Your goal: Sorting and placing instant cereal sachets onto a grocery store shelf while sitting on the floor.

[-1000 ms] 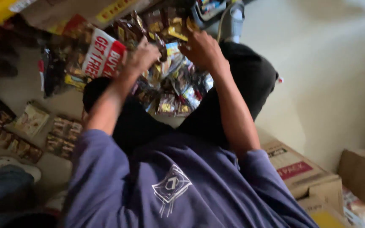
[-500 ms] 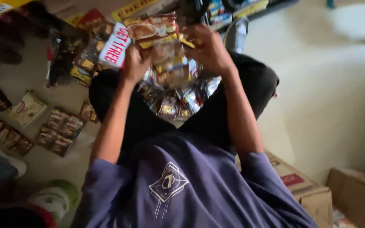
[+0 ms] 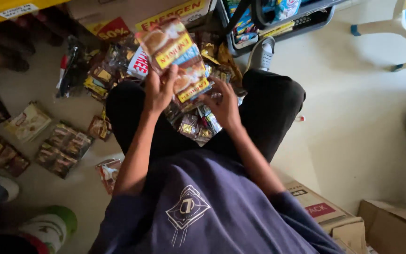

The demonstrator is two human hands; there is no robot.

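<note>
Both hands [image 3: 161, 89] [image 3: 224, 106] around sachet strip [image 3: 175, 56]

Glossy foil sachets, matt cloth and cardboard

The strip of drink sachets [image 3: 177, 59] shines like plastic foil; the navy T-shirt [image 3: 203, 207] is soft matt cloth; the cardboard box [image 3: 327, 214] looks dull, papery.

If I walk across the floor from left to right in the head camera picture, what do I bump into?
Sachet strips on the floor → left hand → strip of sachets held up → right hand → grey sandal → cardboard boxes.
</note>
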